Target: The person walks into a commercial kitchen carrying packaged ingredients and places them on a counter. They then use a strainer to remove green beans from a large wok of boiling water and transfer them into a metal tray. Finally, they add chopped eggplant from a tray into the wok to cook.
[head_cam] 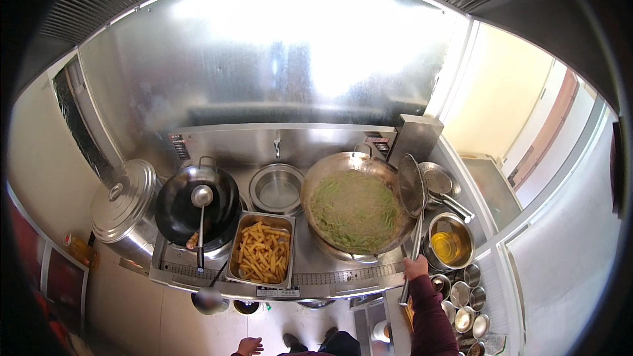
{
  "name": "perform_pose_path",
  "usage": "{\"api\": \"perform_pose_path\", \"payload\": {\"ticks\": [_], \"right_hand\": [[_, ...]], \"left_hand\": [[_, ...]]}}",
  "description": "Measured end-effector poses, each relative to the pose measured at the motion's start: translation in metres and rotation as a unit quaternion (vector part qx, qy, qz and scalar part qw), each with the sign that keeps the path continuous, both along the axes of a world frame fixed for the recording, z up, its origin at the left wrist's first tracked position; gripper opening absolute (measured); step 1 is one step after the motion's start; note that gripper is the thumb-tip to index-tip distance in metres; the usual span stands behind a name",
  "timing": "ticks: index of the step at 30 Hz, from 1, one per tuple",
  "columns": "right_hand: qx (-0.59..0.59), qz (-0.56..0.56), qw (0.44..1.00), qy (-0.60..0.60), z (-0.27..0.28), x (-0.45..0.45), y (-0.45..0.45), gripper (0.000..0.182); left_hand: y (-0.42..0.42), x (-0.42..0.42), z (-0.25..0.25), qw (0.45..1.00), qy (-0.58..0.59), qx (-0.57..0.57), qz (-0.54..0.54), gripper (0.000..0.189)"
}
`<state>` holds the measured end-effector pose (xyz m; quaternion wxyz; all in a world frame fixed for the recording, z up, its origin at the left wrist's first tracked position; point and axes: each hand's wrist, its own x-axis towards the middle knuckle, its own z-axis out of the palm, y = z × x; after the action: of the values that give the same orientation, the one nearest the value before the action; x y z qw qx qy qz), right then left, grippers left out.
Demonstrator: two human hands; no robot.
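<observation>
My right hand (416, 267) is closed around the long metal handle of a wire-mesh skimmer (412, 185). The skimmer's round head stands tilted at the right rim of a large wok (353, 207), in which green vegetable pieces lie in frothy, bubbling oil or liquid. Low at the bottom, away from the stove, my left hand (250, 346) is held with nothing in it, its fingers partly curled. Left of the large wok, a rectangular steel pan (293, 252) holds fried potato strips. A black wok (165, 207) further left has a metal ladle (202, 197) lying across it.
A large lidded pot (123, 202) stands at the far left. A round steel basin (276, 189) sits below the tap (277, 148). On the right are a strainer over a pot (437, 181), a pot of yellow oil (447, 247) and several small seasoning containers (464, 319). A dark ladle (207, 300) overhangs the front edge.
</observation>
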<state>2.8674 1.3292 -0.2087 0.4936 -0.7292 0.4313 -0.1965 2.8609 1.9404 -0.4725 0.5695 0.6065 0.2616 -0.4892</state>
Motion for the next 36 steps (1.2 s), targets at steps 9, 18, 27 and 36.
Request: {"api": "perform_pose_path", "payload": {"ticks": [9, 18, 27, 36], "right_hand": [[0.310, 0.045, 0.949, -0.020, -0.027, 0.023, -0.018, 0.018], [0.753, 0.138, 0.643, -0.014, -0.022, 0.037, 0.001, 0.029], [0.893, 0.118, 0.432, -0.036, -0.025, 0.086, 0.008, 0.028], [0.850, 0.139, 0.497, -0.105, -0.055, 0.130, -0.001, 0.031]], "left_hand": [[-0.015, -0.007, 0.019, 0.999, -0.010, 0.040, 0.008, 0.036], [-0.048, -0.019, 0.035, 0.997, -0.040, 0.006, 0.063, 0.046], [-0.047, -0.027, 0.052, 0.993, -0.053, 0.057, 0.094, 0.042], [-0.052, -0.049, 0.056, 0.991, -0.043, 0.084, 0.091, 0.047]]}}
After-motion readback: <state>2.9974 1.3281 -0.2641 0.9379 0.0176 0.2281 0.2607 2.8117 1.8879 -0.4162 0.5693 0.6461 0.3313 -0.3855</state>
